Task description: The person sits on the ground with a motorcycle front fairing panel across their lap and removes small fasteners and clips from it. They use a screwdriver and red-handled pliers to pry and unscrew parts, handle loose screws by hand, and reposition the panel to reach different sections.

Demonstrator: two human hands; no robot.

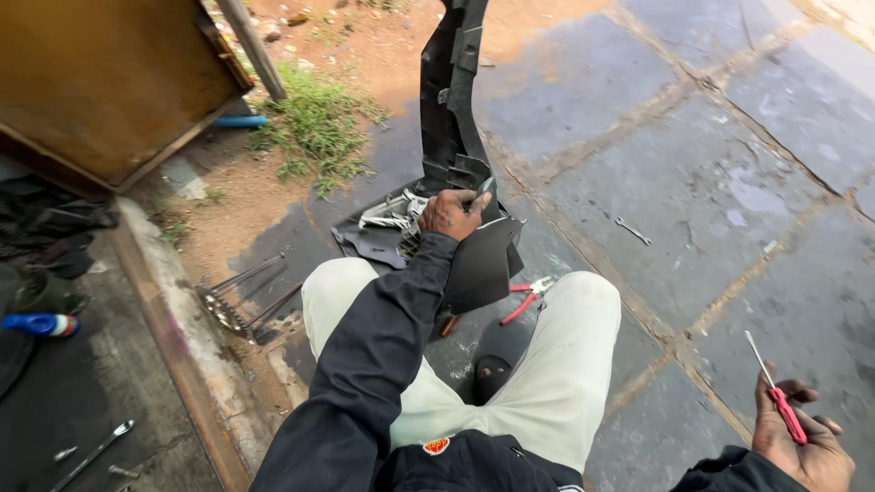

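While the person crouches over wet paving slabs [693, 182], the left hand [451, 215] reaches forward and closes its fingers on the top edge of a black plastic panel [456, 118], apparently to keep it propped upright, since the tall, narrow piece would likely tip on its own. The panel stands at twelve o'clock from the knees, its broad foot touching the ground just ahead of the pale trousers [547, 364]. Something small and metallic shows by the thumb, though I cannot tell what it is.

The right hand [807, 442] hangs out at four o'clock, well apart from the panel, palm half up, fingers curled loosely around a red-handled screwdriver [775, 392] whose shaft points up and away, held ready rather than in use.

Red-handled pliers [527, 297] lie on the ground just beside the right knee, at about one o'clock. A small spanner [633, 230] rests farther out at two o'clock. At nine o'clock a bundle of metal rods [241, 296] lies by the kerb, and grass [319, 128] grows at eleven o'clock.
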